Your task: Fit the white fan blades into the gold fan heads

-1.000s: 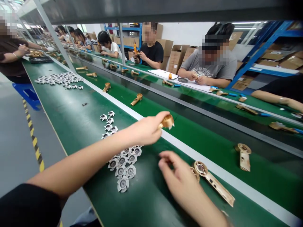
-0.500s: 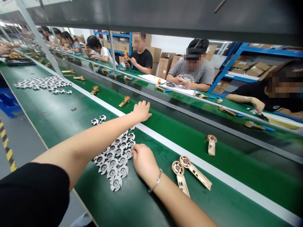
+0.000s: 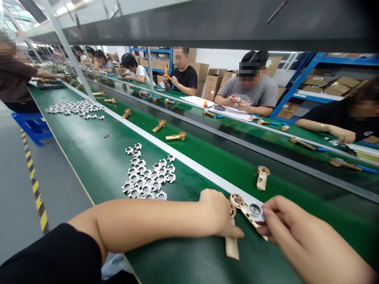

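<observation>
Disc: one silver flower-shaped disc [image 3: 255, 210], against the round end of a tan casing [image 3: 244, 209]
Right hand [image 3: 296, 232]: nearly closed, fingers pinching the disc
Left hand [image 3: 220, 215]: curled, gripping a second tan casing [image 3: 231, 246] beside the first
Loose discs: one pile [image 3: 145, 177] of roughly twenty, left of the hands, along the white strip [image 3: 189, 165] of the green bench [image 3: 97, 157]

My left hand [image 3: 219, 211] presses on a tan plastic housing [image 3: 245, 209] on the green table [image 3: 180, 252], a second housing [image 3: 231, 246] lying partly under my hand. My right fingers [image 3: 274, 217] pinch a silver star-edged disc [image 3: 255, 210] against the first housing's round head. Beyond my left forearm, a heap of matching discs [image 3: 145, 177] lies on the table. Across the line, a co-worker in a grey T-shirt [image 3: 248, 94] works with both hands raised.
</observation>
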Motion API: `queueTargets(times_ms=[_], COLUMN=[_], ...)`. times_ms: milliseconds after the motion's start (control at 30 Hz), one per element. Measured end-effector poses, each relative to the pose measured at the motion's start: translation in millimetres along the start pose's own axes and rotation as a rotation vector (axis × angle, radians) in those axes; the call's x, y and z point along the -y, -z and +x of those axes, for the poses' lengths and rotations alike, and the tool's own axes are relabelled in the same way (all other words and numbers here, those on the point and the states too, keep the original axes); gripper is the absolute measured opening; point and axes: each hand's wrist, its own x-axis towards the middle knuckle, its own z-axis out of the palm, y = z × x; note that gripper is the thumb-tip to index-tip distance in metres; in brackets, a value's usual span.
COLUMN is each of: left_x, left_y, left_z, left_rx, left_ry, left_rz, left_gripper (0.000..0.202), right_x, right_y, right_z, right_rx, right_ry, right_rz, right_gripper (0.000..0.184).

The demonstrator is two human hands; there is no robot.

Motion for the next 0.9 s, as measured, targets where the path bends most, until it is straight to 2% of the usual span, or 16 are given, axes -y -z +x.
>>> queueTargets(times_ms=[67,100,167,233,300,367,433,500,567,700,900], left_x=[8.7,14.9,29.5,43.8,54.5,59.4,59.0,55.6,52.0,50.0,53.9], left_y=[7.6,12.1,19.9,23.2,21.7,17.4,12.9,9.6,7.3,2.9,-1.9], left_z=[-2.0,-4.4,-10.9,-18.3,-25.7,-32.8,-39.3,-44.3,-46.8,-45.6,-44.7], left_rx=[-0.007,-0.009,-0.017,-0.018,-0.035,-0.123,-0.260,-0.367,-0.409,-0.385,-0.399], left_ry=[0.025,0.030,0.026,0.013,0.013,0.002,-0.041,-0.116,-0.180,-0.243,-0.277], left_rz=[-0.027,-0.050,-0.103,-0.179,-0.376,-0.638,-0.813,-0.834,-0.831,-0.791,-0.637], left_gripper=[0.039,0.031,0.024,0.026,0.026,0.025,0.024,0.026,0.035,0.051,0.051], right_x=[5.9,8.5,12.0,14.4,17.7,22.9,29.1,34.4,37.3,36.8,36.4], right_y=[-2.9,-4.9,-8.3,-10.7,-13.3,-17.2,-22.4,-28.4,-34.3,-43.1,-49.2], right_z=[6.6,10.0,15.5,18.3,18.4,16.8,15.0,13.8,13.5,14.6,12.8], right_rx=[0.196,0.250,0.246,0.214,0.153,0.098,0.075,0.062,0.031,-0.008,-0.045], right_ry=[-0.053,-0.087,-0.141,-0.145,-0.113,-0.065,-0.016,0.015,0.012,-0.024,-0.037], right_rz=[-0.039,-0.042,-0.018,0.003,0.024,0.062,0.108,0.137,0.139,0.129,0.143], right_gripper=[0.023,0.022,0.019,0.016,0.016,0.017,0.017,0.015,0.013,0.010,0.008])
